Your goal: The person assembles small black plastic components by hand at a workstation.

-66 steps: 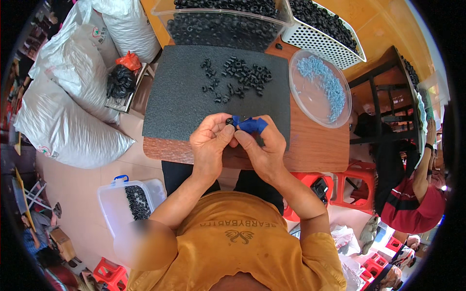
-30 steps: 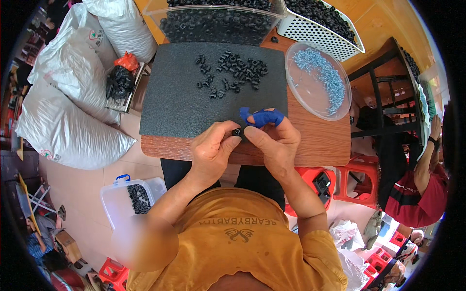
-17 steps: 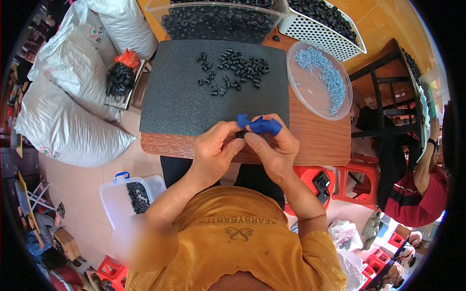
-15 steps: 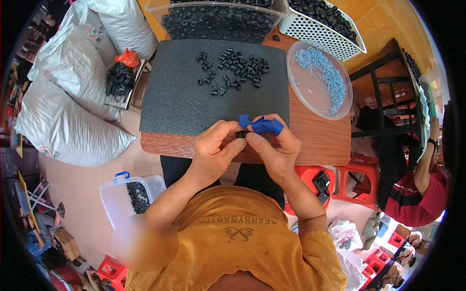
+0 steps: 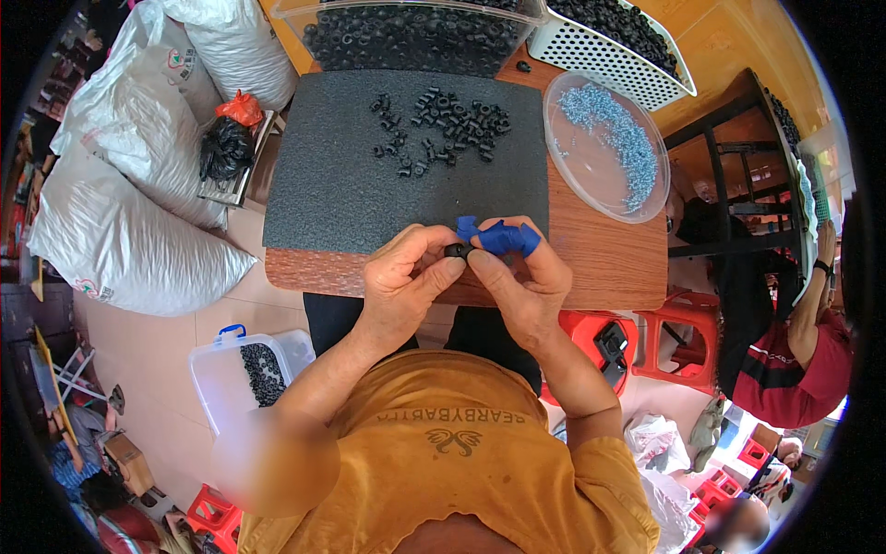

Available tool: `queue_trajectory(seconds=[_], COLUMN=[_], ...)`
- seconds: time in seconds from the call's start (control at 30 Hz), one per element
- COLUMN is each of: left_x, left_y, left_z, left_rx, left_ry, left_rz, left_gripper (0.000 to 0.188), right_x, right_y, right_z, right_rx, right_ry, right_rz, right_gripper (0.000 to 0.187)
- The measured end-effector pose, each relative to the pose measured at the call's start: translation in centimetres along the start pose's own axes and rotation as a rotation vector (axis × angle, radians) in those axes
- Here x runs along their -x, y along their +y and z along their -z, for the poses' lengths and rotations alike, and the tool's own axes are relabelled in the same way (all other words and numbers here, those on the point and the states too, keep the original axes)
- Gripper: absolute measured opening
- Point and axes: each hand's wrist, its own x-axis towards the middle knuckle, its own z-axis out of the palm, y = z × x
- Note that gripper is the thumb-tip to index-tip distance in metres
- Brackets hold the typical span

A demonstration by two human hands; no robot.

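Observation:
Over the near edge of the table, my left hand (image 5: 406, 272) pinches a small black plastic fitting (image 5: 456, 250) between thumb and fingers. Close against its right side is my right hand (image 5: 526, 286), thumb and index finger pressed together; anything between those fingertips is hidden or too small to make out. Blue tape (image 5: 506, 238) wraps fingers of the right hand, and a loose blue end sticks up beside the fitting. Beyond both hands, several similar black fittings (image 5: 461, 125) lie scattered on a dark grey foam mat (image 5: 323, 185).
A round clear lid (image 5: 577, 171) holding tiny light-blue pieces (image 5: 618, 138) sits right of the mat. Behind stand a clear bin (image 5: 397, 46) and a white perforated basket (image 5: 600, 60), both of black parts. White sacks (image 5: 138, 222) stand left; a co-worker's arm (image 5: 812, 295) is far right.
The black fitting is turned slightly and has risen a little in my fingers. Both hands keep nearly the same place.

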Motion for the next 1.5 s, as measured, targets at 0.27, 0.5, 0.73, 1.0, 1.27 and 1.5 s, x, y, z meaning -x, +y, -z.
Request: queue_trajectory(seconds=[0.27, 0.5, 0.73, 1.0, 1.27, 1.5], left_x=[0.1, 0.0, 0.1, 0.3, 0.2, 0.0], left_y=[0.0, 0.1, 0.1, 0.3, 0.4, 0.3], left_z=[0.1, -0.2, -0.5, -0.5, -0.4, -0.2], left_rx=[0.294, 0.344, 0.343, 0.217, 0.238, 0.333], left_ry=[-0.039, 0.007, 0.005, 0.004, -0.016, -0.034], left_rz=[0.246, 0.271, 0.251, 0.194, 0.268, 0.382], left_gripper=[0.021, 0.024, 0.024, 0.017, 0.018, 0.02], right_x=[-0.1, -0.1, 0.0, -0.3, -0.4, -0.1], right_y=[0.0, -0.2, 0.0, 0.0, 0.3, 0.9], right_z=[0.1, 0.0, 0.0, 0.1, 0.0, 0.0], right_rx=[-0.29, -0.332, -0.218, 0.36, 0.343, 0.251], right_ry=[0.051, 0.039, 0.043, 0.01, 0.009, 0.012], right_rz=[-0.182, -0.17, -0.149, 0.289, 0.309, 0.209], right_gripper=[0.01, 0.011, 0.01, 0.018, 0.017, 0.018])
